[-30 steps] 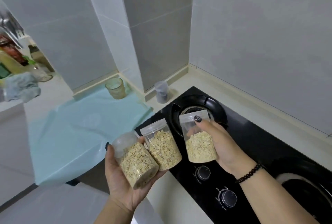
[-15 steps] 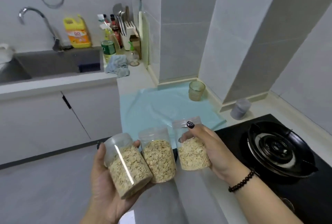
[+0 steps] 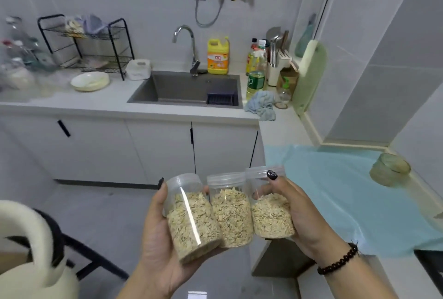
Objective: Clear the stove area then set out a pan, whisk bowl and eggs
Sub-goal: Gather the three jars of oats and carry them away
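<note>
We have turned from the stove toward the sink point(image 3: 187, 88); left hand point(image 3: 158, 234) cradles two oat jars point(image 3: 211, 217), right hand point(image 3: 302, 212) grips the third jar point(image 3: 271, 212), apparently clearing them away

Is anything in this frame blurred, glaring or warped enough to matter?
Head view: the three jars in the hands are sharp, with a glare streak on the left one; the bottles at far left and the glass cup at right are smeared; wide-angle distortion bends the wall edges.
</note>
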Demonstrator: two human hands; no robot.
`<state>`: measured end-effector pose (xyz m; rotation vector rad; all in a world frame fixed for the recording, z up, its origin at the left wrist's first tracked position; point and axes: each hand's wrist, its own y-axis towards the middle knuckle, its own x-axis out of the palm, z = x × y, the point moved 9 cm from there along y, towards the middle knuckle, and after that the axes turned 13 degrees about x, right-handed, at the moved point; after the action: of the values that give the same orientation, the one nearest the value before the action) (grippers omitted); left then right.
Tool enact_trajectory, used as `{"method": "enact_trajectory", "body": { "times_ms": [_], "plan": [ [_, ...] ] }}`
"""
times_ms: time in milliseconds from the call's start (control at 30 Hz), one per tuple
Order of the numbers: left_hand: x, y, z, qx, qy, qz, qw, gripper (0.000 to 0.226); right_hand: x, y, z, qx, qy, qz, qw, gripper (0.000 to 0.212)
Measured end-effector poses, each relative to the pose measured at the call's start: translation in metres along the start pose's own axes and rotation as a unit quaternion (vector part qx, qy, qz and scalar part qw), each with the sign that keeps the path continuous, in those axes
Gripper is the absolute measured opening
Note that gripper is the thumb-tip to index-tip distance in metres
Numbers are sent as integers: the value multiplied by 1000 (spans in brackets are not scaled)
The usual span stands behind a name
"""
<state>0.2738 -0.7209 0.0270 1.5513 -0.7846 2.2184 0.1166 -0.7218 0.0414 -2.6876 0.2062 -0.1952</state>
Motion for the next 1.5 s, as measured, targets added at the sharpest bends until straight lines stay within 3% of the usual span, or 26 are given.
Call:
{"method": "enact_trajectory", "body": {
  "times_ms": [233, 500, 800, 933, 1033, 1100, 1300, 1500],
  "plan": [
    [-31, 44, 65, 69, -37, 49, 996, 72, 53, 86, -21, 12, -56, -55, 997, 60],
    [-32, 115, 142, 150, -50, 83, 984, 86, 108, 208, -68, 28, -96, -149, 984, 54],
    [-53, 144, 257, 284, -29, 148, 947, 93, 218, 306, -108, 43, -136, -244, 959, 42],
    [-78, 151, 330, 330, 3, 180, 927, 86, 281, 347, -114, 59, -144, -268, 951, 40],
    [-96, 161, 385, 338, 11, 191, 922, 86, 327, 377, -124, 67, -149, -267, 950, 44],
    [-101, 174, 437, 328, 19, 163, 930, 97, 370, 408, -137, 54, -149, -261, 952, 48],
    [-109, 209, 552, 297, 2, 115, 948, 101, 463, 477, -174, 32, -169, -235, 957, 65],
    [-127, 235, 637, 299, -3, 118, 947, 88, 530, 537, -187, 43, -178, -233, 955, 71]
  ]
}}
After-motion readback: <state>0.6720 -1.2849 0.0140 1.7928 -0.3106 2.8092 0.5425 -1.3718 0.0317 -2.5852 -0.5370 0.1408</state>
